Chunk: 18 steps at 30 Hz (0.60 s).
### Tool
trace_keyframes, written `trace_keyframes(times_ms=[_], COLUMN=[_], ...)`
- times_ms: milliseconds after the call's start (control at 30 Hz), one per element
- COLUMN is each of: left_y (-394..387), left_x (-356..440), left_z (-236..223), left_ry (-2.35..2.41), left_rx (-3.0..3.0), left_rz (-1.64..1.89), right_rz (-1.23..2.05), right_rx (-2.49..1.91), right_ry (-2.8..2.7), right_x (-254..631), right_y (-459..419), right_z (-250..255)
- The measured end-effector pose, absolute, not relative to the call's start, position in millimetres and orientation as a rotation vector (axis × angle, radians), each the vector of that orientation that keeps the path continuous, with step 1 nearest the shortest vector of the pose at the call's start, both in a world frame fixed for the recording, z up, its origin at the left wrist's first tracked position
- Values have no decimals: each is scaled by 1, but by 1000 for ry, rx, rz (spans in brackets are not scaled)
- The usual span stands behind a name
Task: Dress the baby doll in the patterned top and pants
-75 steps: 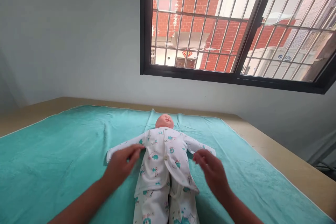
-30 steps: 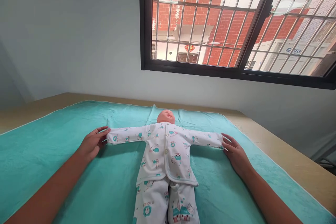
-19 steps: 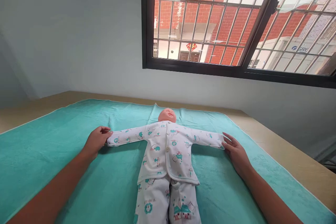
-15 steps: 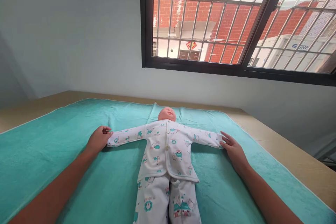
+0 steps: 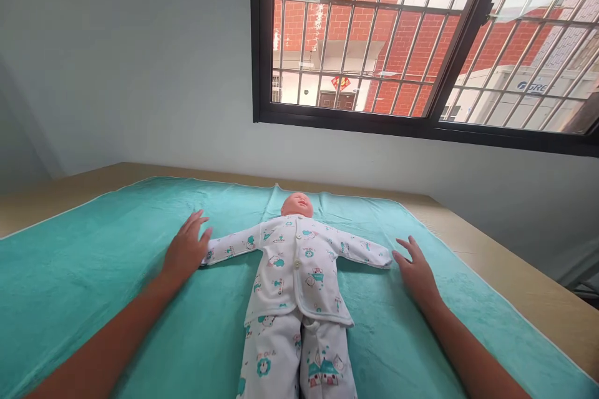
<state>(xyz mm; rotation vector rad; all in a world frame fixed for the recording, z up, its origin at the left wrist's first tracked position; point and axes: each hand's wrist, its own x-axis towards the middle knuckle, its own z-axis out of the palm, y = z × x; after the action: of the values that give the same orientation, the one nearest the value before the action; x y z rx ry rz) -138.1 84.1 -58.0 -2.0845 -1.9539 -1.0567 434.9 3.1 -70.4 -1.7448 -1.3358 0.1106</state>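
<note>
A baby doll in white printed pyjamas lies on its back on a teal towel, arms spread sideways. My left hand hovers open, fingers spread, just left of the end of the doll's sleeve on that side. Beside the other sleeve's cuff, my right hand is open too, fingers apart, with a small gap to the cuff. Neither hand holds anything.
The towel covers a tan wooden platform that meets a pale wall. A black-framed barred window is above, showing a brick building outside. The platform's edge runs along the right.
Both hands have let go of the sleeve cuffs and opened. The doll's arms have sagged slightly inward and downward from the stretched-out pose.
</note>
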Motion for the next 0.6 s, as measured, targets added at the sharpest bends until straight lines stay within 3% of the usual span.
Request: trace_keyframes(times_ms=[167,433,600], left_y=[68,60,62], left_x=[-95,-93,-96], left_z=[-57,-62,-60], left_ry=[-1611,-2024,-1921], left_rx=[-2499,-2583,-2486], left_rz=[-898,-761,-882], right_rz=[-39,101,29], right_rx=[-1648,-1758,-1762], right_ry=[-1779,-2150,-2075], right_x=[409,394,398], right_y=[5,4,5], right_z=[-68,-72,-73])
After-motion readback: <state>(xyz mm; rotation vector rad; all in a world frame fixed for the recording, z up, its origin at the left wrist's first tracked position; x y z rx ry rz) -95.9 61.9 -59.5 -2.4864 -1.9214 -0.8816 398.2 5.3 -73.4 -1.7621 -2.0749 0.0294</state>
